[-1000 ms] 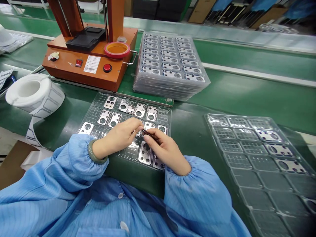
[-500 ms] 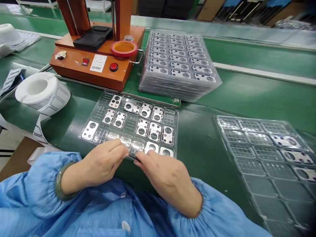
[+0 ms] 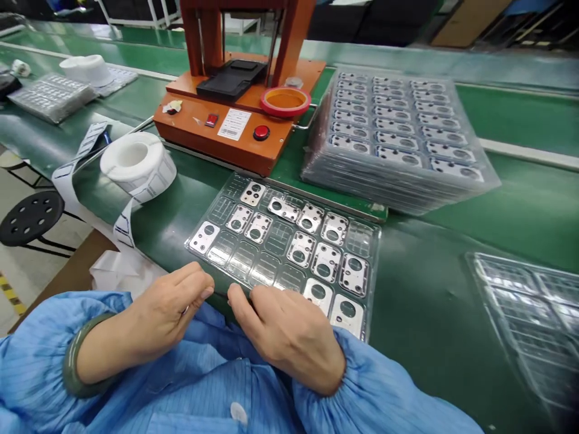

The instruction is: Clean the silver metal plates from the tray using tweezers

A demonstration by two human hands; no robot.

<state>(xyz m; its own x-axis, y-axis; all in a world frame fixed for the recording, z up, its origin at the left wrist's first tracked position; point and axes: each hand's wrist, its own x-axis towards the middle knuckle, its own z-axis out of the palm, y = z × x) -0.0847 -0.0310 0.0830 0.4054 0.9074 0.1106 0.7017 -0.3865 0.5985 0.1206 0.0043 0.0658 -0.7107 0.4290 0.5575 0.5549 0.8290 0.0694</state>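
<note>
My left hand (image 3: pixel 169 307) is closed in a pinch just in front of the near edge of a clear plastic tray (image 3: pixel 374 265). Beside it, my right hand (image 3: pixel 292 331) has its fingers curled together and covers part of the tray's front row. A thin dark edge shows between the two sets of fingertips, but what they hold is hidden. Several silver metal plates with a round hole, such as this plate (image 3: pixel 353 274), sit in the tray's pockets. One plate (image 3: pixel 283 208) lies crosswise in the back row. Other pockets hold no plate.
An orange press (image 3: pixel 217 137) stands behind the tray, with a tape roll (image 3: pixel 286 101) on it. Right of it is a stack of filled trays (image 3: pixel 375 181). A white label roll (image 3: pixel 138 166) is at left, another clear tray (image 3: pixel 511 301) at right.
The view has swung left, so the bench things appear further right. Both hands have shifted left along the tray's front edge and toward my body, with fingertips still close together.
</note>
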